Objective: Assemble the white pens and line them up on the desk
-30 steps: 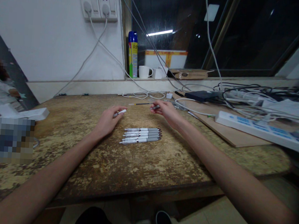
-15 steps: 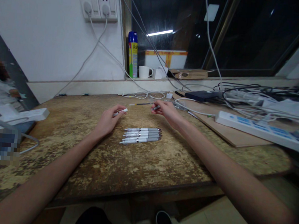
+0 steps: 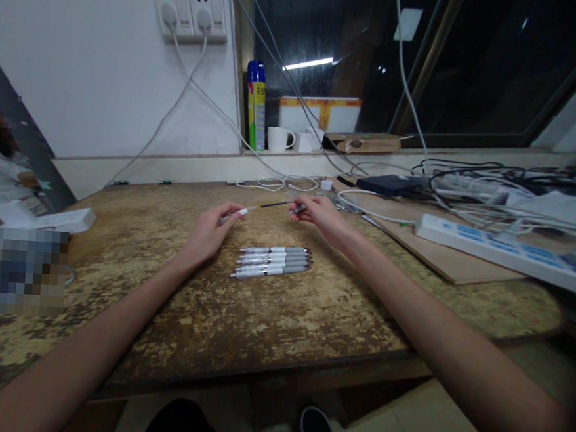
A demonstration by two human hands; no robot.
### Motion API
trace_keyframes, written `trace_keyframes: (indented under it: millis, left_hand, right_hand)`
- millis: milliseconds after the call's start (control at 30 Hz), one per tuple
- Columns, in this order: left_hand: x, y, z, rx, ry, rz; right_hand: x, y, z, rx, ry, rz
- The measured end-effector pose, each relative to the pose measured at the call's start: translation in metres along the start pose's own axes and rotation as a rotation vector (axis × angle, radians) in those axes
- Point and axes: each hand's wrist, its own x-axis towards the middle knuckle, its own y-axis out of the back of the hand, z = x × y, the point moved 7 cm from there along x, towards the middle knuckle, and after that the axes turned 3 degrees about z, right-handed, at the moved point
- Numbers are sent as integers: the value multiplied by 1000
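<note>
My left hand (image 3: 214, 227) is closed around a white pen barrel (image 3: 240, 213), its end pointing right. Across from it, the fingers of my right hand (image 3: 312, 211) are pinched on a pen refill (image 3: 273, 205) with dark ink. A short grey pen piece (image 3: 298, 209) also sits in the right fingers. The clear tail of the refill reaches the barrel's end; whether it is inside I cannot tell. Closer to me, several white-and-grey pens (image 3: 272, 262) lie side by side in a row on the worn wooden table (image 3: 280, 321).
A white power strip (image 3: 502, 251) and a brown board (image 3: 428, 252) lie on the right, with tangled cables behind. A spray can (image 3: 256, 108) and white mug (image 3: 277, 139) stand on the sill. On the left is another white power strip (image 3: 73, 219).
The refill has tilted and shifted slightly left, so its tail now meets the barrel in my left hand. My right hand moved a little left. The row of pens is unchanged.
</note>
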Motion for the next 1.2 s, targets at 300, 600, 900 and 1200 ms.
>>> trace_keyframes:
  millis: [300, 600, 900, 1200]
  left_hand:
    - [-1, -2, 1, -19, -6, -15]
    - [-2, -2, 13, 21, -12, -12]
    - [-4, -2, 16, 32, -71, -22]
    - [-3, -3, 14, 17, -42, -6]
  right_hand:
    - [3, -10, -2, -155, 161, -82]
    - [-9, -28, -8, -314, 331, -176]
    - [-7, -29, 1, -309, 312, -227]
    - [-7, -33, -1, -203, 205, -205]
